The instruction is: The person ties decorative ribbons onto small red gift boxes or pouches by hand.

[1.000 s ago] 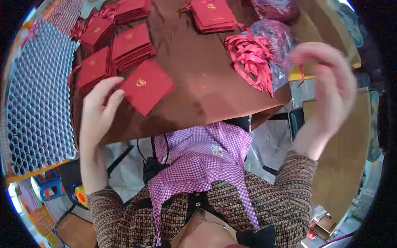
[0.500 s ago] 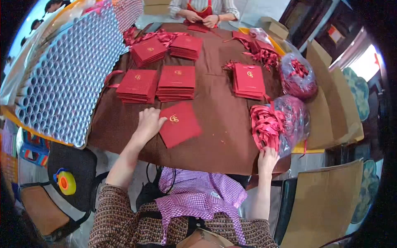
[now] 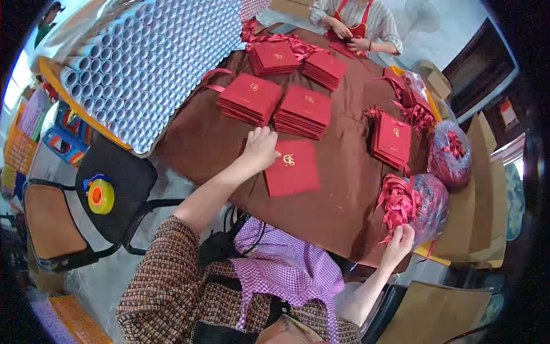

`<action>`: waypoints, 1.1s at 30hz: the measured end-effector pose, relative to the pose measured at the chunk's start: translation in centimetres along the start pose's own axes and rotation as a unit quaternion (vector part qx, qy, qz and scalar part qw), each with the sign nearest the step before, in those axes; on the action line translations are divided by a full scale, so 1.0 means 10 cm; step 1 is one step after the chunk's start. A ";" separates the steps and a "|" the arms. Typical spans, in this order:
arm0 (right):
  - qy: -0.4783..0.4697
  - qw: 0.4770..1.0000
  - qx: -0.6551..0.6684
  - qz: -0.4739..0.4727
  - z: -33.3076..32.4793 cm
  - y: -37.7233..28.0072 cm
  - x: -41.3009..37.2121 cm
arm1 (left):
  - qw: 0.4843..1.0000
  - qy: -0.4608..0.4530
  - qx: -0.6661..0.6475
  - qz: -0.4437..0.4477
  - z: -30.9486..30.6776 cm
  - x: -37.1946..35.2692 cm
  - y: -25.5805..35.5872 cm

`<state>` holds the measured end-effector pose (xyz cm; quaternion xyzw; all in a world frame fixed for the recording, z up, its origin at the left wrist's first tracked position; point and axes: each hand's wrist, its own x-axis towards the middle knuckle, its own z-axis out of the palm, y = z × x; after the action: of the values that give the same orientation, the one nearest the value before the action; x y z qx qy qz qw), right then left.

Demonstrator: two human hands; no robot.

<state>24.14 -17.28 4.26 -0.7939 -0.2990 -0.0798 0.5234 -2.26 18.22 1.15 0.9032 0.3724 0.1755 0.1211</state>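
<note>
A flat red paper bag (image 3: pixel 293 179) with a gold emblem lies on the brown cloth in front of me. My left hand (image 3: pixel 259 150) is closed at its upper left edge, thumb against the paper and the other fingers curled. Over at the right, my right hand (image 3: pixel 401 241) pinches the lower end of a loose bundle of red ribbons (image 3: pixel 399 200). The bundle rests beside a clear plastic bag (image 3: pixel 431 209) with more red material inside. Just beyond my left hand stand two stacks of matching red bags, a left stack (image 3: pixel 251 97) and a right stack (image 3: pixel 303 109).
More red stacks lie farther back, with another stack (image 3: pixel 392 140) at the right. A tray of pale tubes (image 3: pixel 154 69) borders the table's left side. Across from me a person in a red apron (image 3: pixel 354 28) handles red pieces. Cardboard (image 3: pixel 435 312) and a chair (image 3: pixel 57 221) flank me.
My view has turned, so the table appears tilted and shifted. My left hand stays at the red bag's edge, and my right hand remains at the lower end of the ribbon bundle.
</note>
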 end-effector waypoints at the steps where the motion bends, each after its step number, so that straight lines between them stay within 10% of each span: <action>1: 0.002 0.994 0.090 0.062 0.02 -0.10 -0.02 | 1.000 0.001 -0.001 -0.003 -0.02 0.01 0.00; 11: -0.138 0.870 0.468 0.075 -0.05 -0.49 -0.32 | 0.997 0.000 -0.057 0.053 -0.04 -0.10 0.20; 20: -0.017 0.984 0.153 0.084 -0.12 -0.67 -0.54 | 0.982 -0.109 -0.152 0.017 0.12 -0.28 0.81; 22: -0.002 0.994 0.008 -0.113 -0.14 -0.62 -0.50 | 0.976 -0.136 -0.169 0.019 0.12 -0.32 0.96; 25: 0.036 0.993 0.003 -0.112 -0.19 -0.70 -0.46 | 0.950 -0.148 -0.275 0.027 0.04 -0.39 1.13; 30: 0.059 0.893 0.441 0.073 -0.20 -0.52 -0.33 | 0.903 -0.227 -0.363 0.012 0.18 -0.44 1.15; 33: 0.049 0.920 0.365 0.137 -0.10 -0.53 -0.37 | 0.909 -0.251 -0.333 0.000 0.25 -0.49 1.17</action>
<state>18.37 -18.15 7.26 -0.5762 -0.1693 0.0687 0.7966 2.86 6.35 1.82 0.8247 0.2497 0.0564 0.5044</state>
